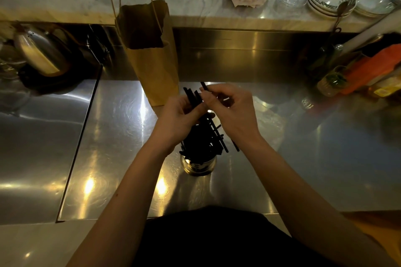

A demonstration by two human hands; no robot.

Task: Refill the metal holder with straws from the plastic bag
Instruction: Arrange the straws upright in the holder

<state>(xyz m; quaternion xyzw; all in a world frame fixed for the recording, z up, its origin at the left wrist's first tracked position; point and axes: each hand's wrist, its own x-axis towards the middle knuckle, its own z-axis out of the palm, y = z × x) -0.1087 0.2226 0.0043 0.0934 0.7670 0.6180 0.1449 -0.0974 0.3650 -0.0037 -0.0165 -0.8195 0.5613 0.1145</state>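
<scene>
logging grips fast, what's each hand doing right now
Left hand: gripping a bunch of black straws.
Right hand: pinching a few black straws too.

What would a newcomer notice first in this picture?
At the centre, the left hand and the right hand grip black straws above the metal holder, which stands crowded with more. Behind them, a brown paper bag stands open on the steel counter.

Both bare forearms extend from the counter's (pixel 121 128) near edge toward its middle, with the wrists close together. Left hand (pixel 180 116): fingers curled round a bunch of straws (pixel 190 96). Right hand (pixel 233 112): back up, fingertips pinching the same bunch. Hands touching.
</scene>
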